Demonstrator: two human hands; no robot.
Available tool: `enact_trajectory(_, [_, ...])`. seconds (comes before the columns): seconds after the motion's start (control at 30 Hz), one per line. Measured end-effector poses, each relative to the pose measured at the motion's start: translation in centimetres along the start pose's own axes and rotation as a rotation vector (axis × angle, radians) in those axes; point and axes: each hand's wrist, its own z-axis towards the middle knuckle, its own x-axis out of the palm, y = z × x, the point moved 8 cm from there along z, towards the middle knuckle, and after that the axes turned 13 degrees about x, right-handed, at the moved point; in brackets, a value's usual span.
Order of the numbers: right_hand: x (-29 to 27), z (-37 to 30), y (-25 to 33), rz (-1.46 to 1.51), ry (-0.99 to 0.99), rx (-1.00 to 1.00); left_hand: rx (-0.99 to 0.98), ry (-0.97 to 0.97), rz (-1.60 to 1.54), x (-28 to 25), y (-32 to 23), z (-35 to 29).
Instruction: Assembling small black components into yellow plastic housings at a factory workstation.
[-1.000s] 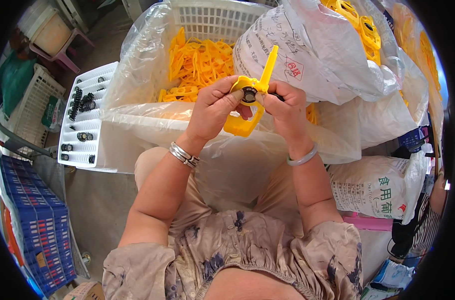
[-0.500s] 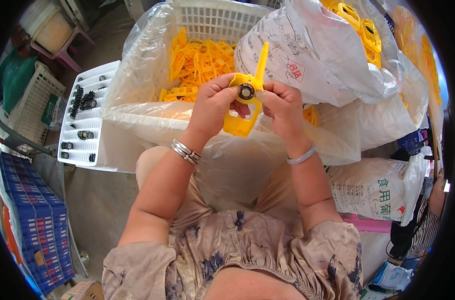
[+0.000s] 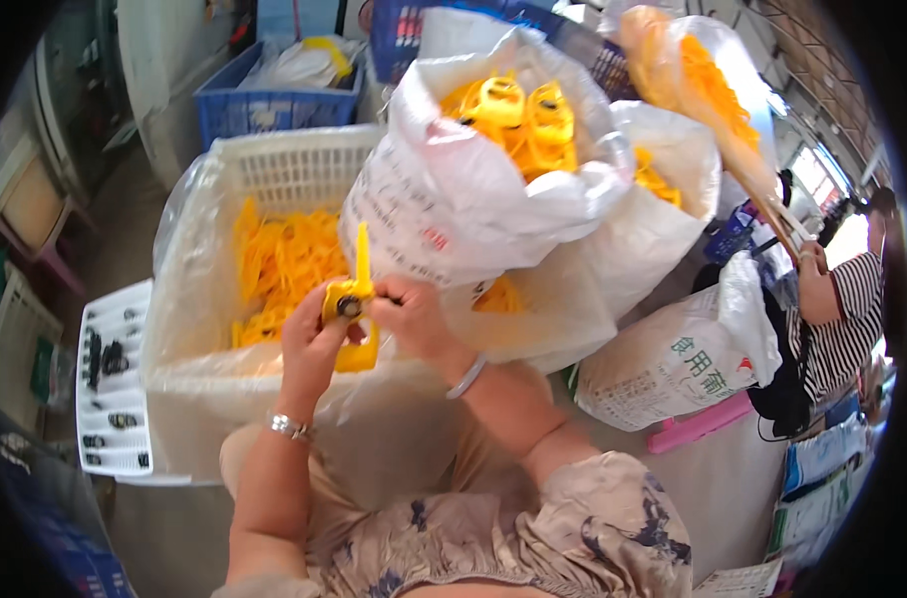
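Both of my hands hold a yellow plastic part (image 3: 363, 261) above the near side of a lined basket. A long thin prong points up from it, and a squared loop hangs below. Set in its middle is a round black piece (image 3: 349, 306). My left hand (image 3: 312, 337) pinches the part's left side by the round piece. At the foot of the prong, the bent fingers of my right hand (image 3: 414, 314) grip its right side; some fingertips are hidden.
The white basket (image 3: 304, 177) contains many yellow parts (image 3: 284, 259). A white sack (image 3: 404, 214) filled with yellow assembled pieces (image 3: 513, 120) leans over it. Left is a white ribbed tray (image 3: 125, 394) with black parts. A printed sack (image 3: 653, 359), a pink stool (image 3: 703, 424) and a person in stripes (image 3: 842, 319) are right.
The view has swung up and right, showing more of the sacks and a person. The yellow part stays in both hands, its round piece turned more sideways. My right hand has closed further round it.
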Motion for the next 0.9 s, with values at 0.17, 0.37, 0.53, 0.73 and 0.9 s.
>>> enact_trajectory(0.17, [-1.6, -1.2, 4.1, 0.037, 0.015, -0.160, 0.067, 0.063, -0.334, 0.2, -1.0, 0.9])
enact_trajectory(0.37, [-10.8, -4.0, 16.2, -0.315, -0.610, -0.715, -0.065, -0.234, -0.413, -5.2, 0.9, 0.9])
enact_trajectory(0.53, [-18.8, 3.5, 23.1, -0.785, -0.823, -1.096, -0.092, -0.187, -0.298, -4.2, 0.7, 0.7])
enact_trajectory(0.73, [-26.5, 11.9, 18.7, -0.756, -0.740, -0.555, -0.156, -0.311, -0.302, -5.4, 1.5, 0.2])
enact_trajectory(0.9, [-12.0, 3.8, 16.2, 0.069, 0.199, -0.098, -0.145, -0.420, -0.372, -8.7, 2.6, 1.1])
